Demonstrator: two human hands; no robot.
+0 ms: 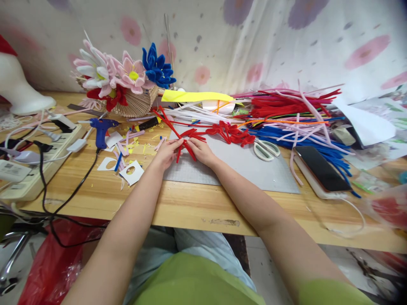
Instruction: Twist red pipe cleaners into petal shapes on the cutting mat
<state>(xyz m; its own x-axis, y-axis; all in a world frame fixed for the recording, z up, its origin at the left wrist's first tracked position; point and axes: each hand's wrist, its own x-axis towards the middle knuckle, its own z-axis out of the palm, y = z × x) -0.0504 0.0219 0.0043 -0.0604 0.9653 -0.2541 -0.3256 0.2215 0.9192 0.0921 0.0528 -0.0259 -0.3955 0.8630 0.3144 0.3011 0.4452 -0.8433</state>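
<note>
Both hands meet over the left part of a grey cutting mat. Red pipe cleaners are pinched between them, with loose ends sticking out above and below the fingers. My left hand is closed on them from the left, thumb and fingertips together. My right hand grips the same bunch from the right, its fingers bent. Just beyond my right hand lie looped red pipe cleaner pieces. To their right, white-handled scissors rest on the mat.
A blue glue gun, a power strip and paper scraps are at left. Behind them stand pipe cleaner flowers. Pipe cleaner bundles fill the back right, near a phone. Black cable hangs over the front edge.
</note>
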